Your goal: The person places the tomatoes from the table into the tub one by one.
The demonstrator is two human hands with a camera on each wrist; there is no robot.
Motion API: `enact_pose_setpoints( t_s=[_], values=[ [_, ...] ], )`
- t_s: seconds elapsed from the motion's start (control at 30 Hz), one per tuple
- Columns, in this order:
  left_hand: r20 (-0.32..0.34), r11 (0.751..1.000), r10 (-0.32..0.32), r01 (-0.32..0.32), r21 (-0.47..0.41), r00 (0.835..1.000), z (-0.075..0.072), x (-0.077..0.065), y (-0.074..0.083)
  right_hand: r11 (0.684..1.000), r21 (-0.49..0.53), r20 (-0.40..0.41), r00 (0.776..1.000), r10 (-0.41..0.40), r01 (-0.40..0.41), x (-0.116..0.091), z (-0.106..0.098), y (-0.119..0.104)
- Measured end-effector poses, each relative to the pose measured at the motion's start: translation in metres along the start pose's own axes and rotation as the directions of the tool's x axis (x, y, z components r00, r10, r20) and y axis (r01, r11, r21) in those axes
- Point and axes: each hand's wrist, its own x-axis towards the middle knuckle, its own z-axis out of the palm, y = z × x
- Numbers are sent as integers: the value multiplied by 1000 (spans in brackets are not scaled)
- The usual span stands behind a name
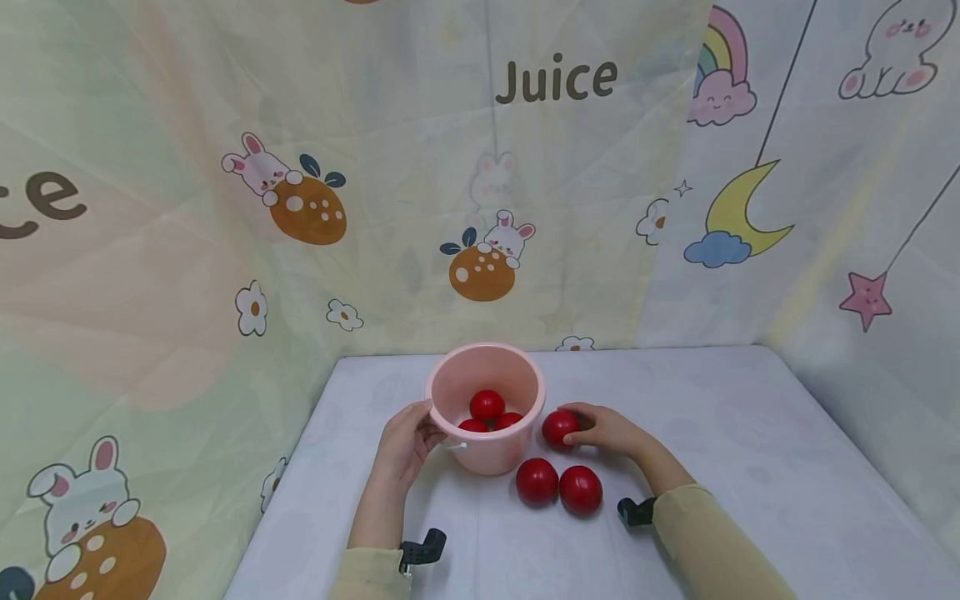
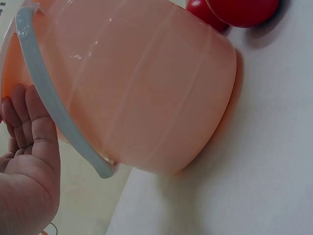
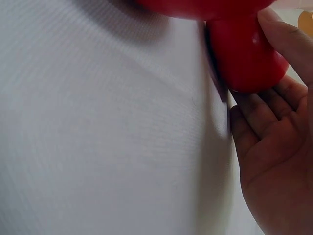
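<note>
A pink bucket (image 1: 491,454) with a pale handle (image 2: 58,110) stands upright on the table, and three glossy red balls (image 1: 487,405) show inside it. My left hand (image 1: 405,446) holds the bucket's rim at its left side; in the left wrist view the fingertips sit by the rim, near the handle. To the right of the bucket, my right hand (image 1: 603,429) grips a red ball (image 1: 558,429) between thumb and fingers, low at the table surface. Two more red balls, one left (image 1: 537,482) and one right (image 1: 581,490), lie side by side in front of the bucket.
The white-covered table (image 1: 675,392) backs onto a printed cloth (image 1: 405,275), with more cloth hanging at both sides. Each wrist wears a black camera mount, the left one (image 1: 423,547) and the right one (image 1: 636,511).
</note>
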Motion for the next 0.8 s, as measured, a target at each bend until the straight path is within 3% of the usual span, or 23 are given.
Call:
enact_pose_setpoints(
  t_s=[0.37,0.8],
  values=[
    [-5,1000,-2,2,-2,1000,2,-1,1,1000,-3,-2,1000,-5,5,-1,-9,-4],
    [-4,1000,-8,8,-4,1000,1,-2,2,999,-47,-45,999,-24,22,-6,-54,-29]
  ],
)
